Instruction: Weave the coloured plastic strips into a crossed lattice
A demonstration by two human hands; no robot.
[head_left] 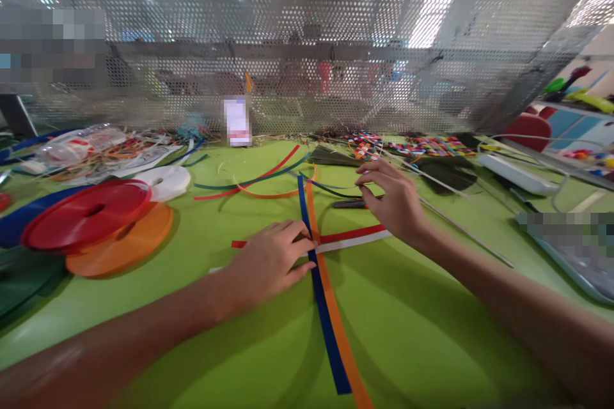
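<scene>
Two hands are in view, one left hand (271, 259) and one right hand (391, 198). Four strips cross near the middle of the tabletop (259, 364): one blue strip (330, 326), one orange strip (342, 332), one red strip (352, 234) and one white strip (355, 243). Toward the far edge lie more strips, at least three; overlap hides the exact number. By the left edge there are five rolls: one red roll (62, 223), one orange roll (119, 246), one white roll (170, 182), one blue roll (19, 217), one green roll (29, 281). One bottle (79, 144) lies in the far left corner, one phone (237, 121) stands at the far edge, and at least two woven pieces (439, 144) lie along it.
</scene>
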